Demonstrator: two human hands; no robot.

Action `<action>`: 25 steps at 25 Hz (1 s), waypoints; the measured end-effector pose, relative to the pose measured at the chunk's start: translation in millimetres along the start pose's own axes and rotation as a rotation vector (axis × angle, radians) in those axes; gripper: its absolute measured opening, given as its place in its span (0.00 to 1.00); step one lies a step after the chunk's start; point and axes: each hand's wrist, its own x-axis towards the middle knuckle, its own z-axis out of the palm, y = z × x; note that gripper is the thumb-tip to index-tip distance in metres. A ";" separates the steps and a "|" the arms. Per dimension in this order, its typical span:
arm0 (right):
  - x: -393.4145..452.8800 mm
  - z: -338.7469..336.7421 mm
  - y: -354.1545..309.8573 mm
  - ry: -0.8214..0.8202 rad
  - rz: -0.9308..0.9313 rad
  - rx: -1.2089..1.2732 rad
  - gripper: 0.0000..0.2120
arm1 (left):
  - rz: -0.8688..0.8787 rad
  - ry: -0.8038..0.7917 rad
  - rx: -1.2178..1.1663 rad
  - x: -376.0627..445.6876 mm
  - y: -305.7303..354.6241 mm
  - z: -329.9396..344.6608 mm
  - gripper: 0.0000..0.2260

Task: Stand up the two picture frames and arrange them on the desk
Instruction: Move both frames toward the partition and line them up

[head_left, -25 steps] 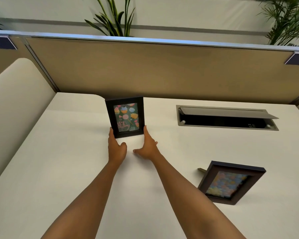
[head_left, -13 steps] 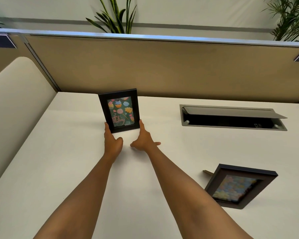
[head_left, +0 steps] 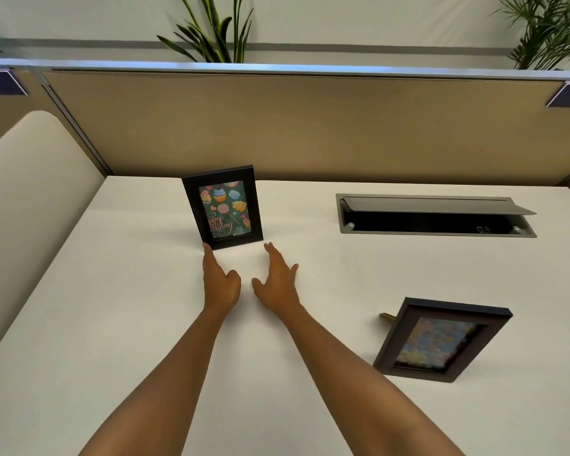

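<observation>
A black picture frame (head_left: 223, 207) with a birthday card of cupcakes stands upright on the white desk (head_left: 119, 307), far left of centre. My left hand (head_left: 218, 280) lies flat just in front of it, fingertips touching its lower left corner. My right hand (head_left: 276, 282) is flat with fingers spread, a short gap away from the frame's lower right corner. A second, dark brown picture frame (head_left: 440, 339) leans back low on its rear stand at the right, its pastel picture facing up.
A grey cable hatch (head_left: 435, 214) with its lid ajar is set into the desk at the back right. A tan partition panel (head_left: 293, 126) closes the far side, a cream padded divider (head_left: 30, 199) the left. Plants rise behind the partition.
Both hands slid back from the sides of the birthday frame, which now stands on its own. The brown frame has not moved.
</observation>
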 end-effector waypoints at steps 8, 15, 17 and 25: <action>-99.3 -8.8 57.4 0.114 -0.174 0.131 0.13 | 0.200 0.055 -0.071 -75.6 -3.9 45.0 0.25; -160.3 -70.1 71.3 0.504 -0.280 0.260 0.06 | 0.208 0.001 -0.178 -142.7 18.7 78.5 0.22; -181.7 -96.0 81.8 0.625 -0.310 0.291 0.07 | 0.245 -0.062 -0.144 -170.8 19.0 87.2 0.20; -221.2 -162.4 138.0 1.074 -0.066 0.289 0.11 | 0.384 -0.247 -0.063 -240.5 33.6 111.5 0.19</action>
